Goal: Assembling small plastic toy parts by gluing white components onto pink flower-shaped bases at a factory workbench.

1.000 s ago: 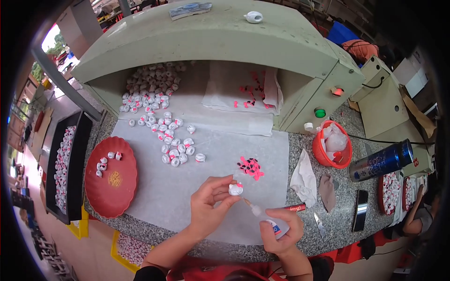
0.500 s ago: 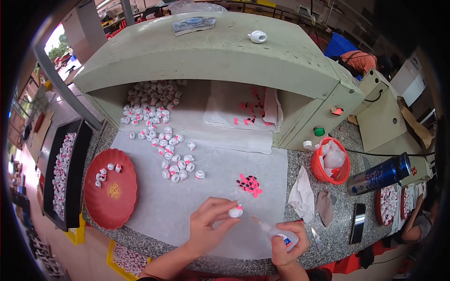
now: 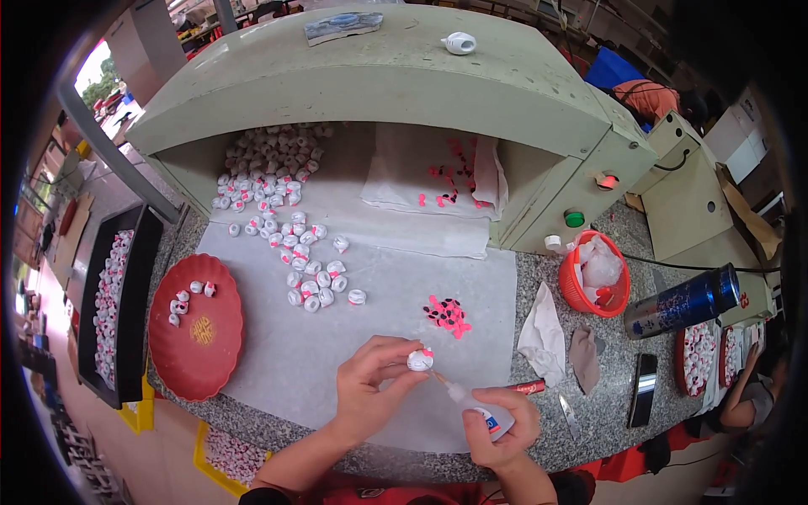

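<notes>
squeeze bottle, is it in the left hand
No, the right hand grips the squeeze bottle, while the left hand pinches a white figurine.

I count two hands (image 3: 370,394); one ball (image 3: 420,361) in the left fingers (image 3: 389,347), one bottle (image 3: 490,421) in the right; to the fingers' left, one black tray (image 3: 139,295) and one red dish (image 3: 202,358) holding five small balls (image 3: 209,289); ahead of them, one pink heap (image 3: 449,316) and more loose balls (image 3: 311,304) than I can number; to their right, two rags (image 3: 543,341), one basket (image 3: 572,290), one flask (image 3: 682,303), one phone (image 3: 643,391); beyond, two buttons (image 3: 575,220).
</notes>
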Demonstrator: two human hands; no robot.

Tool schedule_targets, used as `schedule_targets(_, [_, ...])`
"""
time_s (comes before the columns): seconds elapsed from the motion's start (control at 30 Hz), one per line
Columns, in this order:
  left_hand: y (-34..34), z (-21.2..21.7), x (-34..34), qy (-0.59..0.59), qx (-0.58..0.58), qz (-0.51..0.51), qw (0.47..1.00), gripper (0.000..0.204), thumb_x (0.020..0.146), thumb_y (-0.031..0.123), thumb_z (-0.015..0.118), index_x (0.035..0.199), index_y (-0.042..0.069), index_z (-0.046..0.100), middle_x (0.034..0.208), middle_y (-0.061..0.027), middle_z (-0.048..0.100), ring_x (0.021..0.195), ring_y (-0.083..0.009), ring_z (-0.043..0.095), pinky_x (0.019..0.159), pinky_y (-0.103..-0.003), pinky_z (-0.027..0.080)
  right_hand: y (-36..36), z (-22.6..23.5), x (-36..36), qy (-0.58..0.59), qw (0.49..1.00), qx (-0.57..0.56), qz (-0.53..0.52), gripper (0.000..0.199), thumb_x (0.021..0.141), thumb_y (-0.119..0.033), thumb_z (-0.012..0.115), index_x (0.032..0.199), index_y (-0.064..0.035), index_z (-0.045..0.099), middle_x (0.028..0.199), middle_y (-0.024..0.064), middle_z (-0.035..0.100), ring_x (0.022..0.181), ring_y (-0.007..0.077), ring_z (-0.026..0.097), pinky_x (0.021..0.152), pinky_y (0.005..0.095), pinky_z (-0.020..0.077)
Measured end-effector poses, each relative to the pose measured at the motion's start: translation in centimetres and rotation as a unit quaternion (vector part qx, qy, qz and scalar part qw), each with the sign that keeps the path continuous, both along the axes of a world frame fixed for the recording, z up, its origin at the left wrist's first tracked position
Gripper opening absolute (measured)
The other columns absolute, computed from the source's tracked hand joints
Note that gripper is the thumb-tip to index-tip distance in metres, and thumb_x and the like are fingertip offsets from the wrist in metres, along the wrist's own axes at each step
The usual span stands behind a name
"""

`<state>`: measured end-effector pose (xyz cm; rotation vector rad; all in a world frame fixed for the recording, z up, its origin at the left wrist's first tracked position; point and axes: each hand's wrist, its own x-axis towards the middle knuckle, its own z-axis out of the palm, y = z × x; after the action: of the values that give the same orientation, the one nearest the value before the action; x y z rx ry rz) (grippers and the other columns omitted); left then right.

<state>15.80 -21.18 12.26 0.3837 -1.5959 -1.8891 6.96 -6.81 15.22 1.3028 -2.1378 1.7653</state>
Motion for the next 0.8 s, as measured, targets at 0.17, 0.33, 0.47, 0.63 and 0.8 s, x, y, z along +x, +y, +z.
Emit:
schedule_targets(0.17, [-0.02, -0.02, -0.03, 0.002, -0.017, -0.003, 1.000, 0.033, 0.072, -0.015, 0.058, 0.104, -0.005, 0.054, 0.102, -0.0139, 0.051, 0.093, -0.0214, 0.057, 0.080, -0.030, 0.052, -0.21, 0.16, -0.03, 0.014, 1.000, -0.004, 0.013, 0.023, 0.062, -0.004, 0.067, 0.083, 0.0008, 0.060, 0.072, 0.0112, 0.064, 0.057, 0.0188, 0.062, 0.051, 0.0249, 0.0482])
schedule_targets(0.33, [-0.02, 0.06, -0.03, -0.006, -0.031, 0.001, 1.000, 0.032, 0.072, -0.015, 0.057, 0.103, -0.006, 0.054, 0.102, -0.0143, 0.050, 0.093, -0.0212, 0.057, 0.079, -0.030, 0.053, -0.18, 0.13, 0.03, 0.012, 1.000, 0.002, 0.013, 0.022, 0.063, -0.003, 0.067, 0.083, 0.0006, 0.060, 0.072, 0.0110, 0.064, 0.057, 0.0190, 0.063, 0.051, 0.0248, 0.0480])
schedule_targets(0.47, [-0.06, -0.04, 0.03, -0.009, -0.061, 0.002, 0.998, 0.032, 0.071, -0.016, 0.057, 0.102, -0.006, 0.055, 0.102, -0.0144, 0.051, 0.092, -0.0207, 0.057, 0.078, -0.029, 0.053, -0.30, 0.33, 0.06, 0.017, 1.000, 0.006, 0.025, 0.022, 0.063, -0.003, 0.067, 0.083, 0.0005, 0.060, 0.072, 0.0109, 0.064, 0.057, 0.0192, 0.063, 0.051, 0.0248, 0.0480])
schedule_targets(0.63, [-0.21, 0.09, 0.04, -0.012, -0.091, 0.005, 0.996, 0.033, 0.070, -0.016, 0.058, 0.101, -0.006, 0.056, 0.102, -0.0147, 0.051, 0.092, -0.0202, 0.057, 0.077, -0.028, 0.053, -0.27, 0.48, -0.19, 0.029, 0.998, -0.001, 0.050, 0.021, 0.064, -0.002, 0.066, 0.084, 0.0000, 0.059, 0.072, 0.0107, 0.064, 0.056, 0.0190, 0.062, 0.050, 0.0247, 0.0476])
schedule_targets(0.8, [-0.21, 0.00, 0.01, -0.027, -0.090, 0.014, 0.995, 0.032, 0.070, -0.016, 0.058, 0.101, -0.006, 0.057, 0.103, -0.0151, 0.052, 0.092, -0.0200, 0.057, 0.077, -0.027, 0.053, -0.08, 0.48, -0.39, 0.020, 0.999, 0.006, 0.047, 0.021, 0.064, -0.003, 0.066, 0.084, -0.0005, 0.059, 0.072, 0.0108, 0.064, 0.056, 0.0186, 0.062, 0.049, 0.0249, 0.0472])
